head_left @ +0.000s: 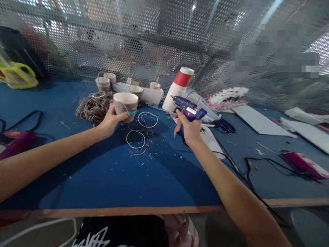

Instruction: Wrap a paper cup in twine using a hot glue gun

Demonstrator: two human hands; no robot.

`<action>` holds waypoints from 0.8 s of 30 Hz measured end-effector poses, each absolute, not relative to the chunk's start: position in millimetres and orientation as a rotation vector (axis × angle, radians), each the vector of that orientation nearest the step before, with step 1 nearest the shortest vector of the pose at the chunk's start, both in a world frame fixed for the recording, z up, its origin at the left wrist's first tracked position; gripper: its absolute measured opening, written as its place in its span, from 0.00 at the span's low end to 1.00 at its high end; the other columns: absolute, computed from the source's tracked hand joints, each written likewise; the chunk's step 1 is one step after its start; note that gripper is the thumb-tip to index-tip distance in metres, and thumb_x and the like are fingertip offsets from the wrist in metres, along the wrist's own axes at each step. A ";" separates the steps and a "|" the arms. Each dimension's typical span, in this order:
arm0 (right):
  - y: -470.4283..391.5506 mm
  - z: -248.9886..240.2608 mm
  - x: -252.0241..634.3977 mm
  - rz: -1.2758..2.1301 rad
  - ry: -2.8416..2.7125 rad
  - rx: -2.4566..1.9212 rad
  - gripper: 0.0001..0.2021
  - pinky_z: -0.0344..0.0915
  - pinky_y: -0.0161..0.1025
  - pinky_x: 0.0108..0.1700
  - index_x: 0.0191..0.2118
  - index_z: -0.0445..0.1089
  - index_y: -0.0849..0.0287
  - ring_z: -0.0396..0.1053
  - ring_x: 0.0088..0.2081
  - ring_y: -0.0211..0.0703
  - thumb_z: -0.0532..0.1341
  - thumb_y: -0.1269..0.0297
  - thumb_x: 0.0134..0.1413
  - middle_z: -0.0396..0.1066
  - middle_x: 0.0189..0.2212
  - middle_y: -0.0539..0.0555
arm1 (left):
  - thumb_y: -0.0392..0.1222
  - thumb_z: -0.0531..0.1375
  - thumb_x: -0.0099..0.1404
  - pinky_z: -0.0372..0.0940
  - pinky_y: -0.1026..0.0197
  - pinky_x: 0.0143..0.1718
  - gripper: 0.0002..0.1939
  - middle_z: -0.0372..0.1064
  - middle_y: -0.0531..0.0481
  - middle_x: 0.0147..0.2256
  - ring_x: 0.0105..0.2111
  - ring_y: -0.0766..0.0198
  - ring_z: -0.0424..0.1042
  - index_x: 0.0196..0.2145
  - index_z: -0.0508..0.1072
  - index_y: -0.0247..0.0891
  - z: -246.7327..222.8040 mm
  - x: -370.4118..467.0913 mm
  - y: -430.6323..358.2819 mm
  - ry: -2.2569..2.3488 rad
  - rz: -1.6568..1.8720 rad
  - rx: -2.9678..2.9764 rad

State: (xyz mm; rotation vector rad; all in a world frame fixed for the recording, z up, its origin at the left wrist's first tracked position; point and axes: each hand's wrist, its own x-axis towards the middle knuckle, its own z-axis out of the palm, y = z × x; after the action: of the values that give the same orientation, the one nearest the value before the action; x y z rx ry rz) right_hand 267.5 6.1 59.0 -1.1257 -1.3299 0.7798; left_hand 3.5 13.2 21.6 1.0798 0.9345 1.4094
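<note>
My left hand grips a white paper cup whose lower side is wrapped in grey cord. Something teal shows at my left thumb tip. In my right hand is a blue hot glue gun, its nozzle pointing up and left toward the cup but apart from it. A small orange light glows on the gun's body. Between the hands, loops of thin pale cord lie on the blue table. A heap of grey yarn sits behind my left hand.
A tilted stack of paper cups stands at the back, near several small cord-wrapped cups with handles. Under my right hand lies a white phone. Black cables run across the right side. A perforated metal screen closes off the back.
</note>
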 end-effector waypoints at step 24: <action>-39.1 50.9 237.2 1.310 -1.684 -1.015 0.26 0.65 0.36 0.19 0.10 0.62 0.55 0.62 0.09 0.34 0.64 0.52 0.55 0.59 0.05 0.46 | 0.49 0.73 0.43 0.70 0.47 0.49 0.31 0.78 0.41 0.42 0.45 0.47 0.76 0.44 0.72 0.33 14.1 18.4 -4.9 0.920 1.112 1.268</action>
State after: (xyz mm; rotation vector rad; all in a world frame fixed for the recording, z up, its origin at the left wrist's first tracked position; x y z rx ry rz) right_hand 237.2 -39.1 50.9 -1.0149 -1.6837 1.3096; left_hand 18.4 -4.9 14.1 1.2679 0.9196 1.1115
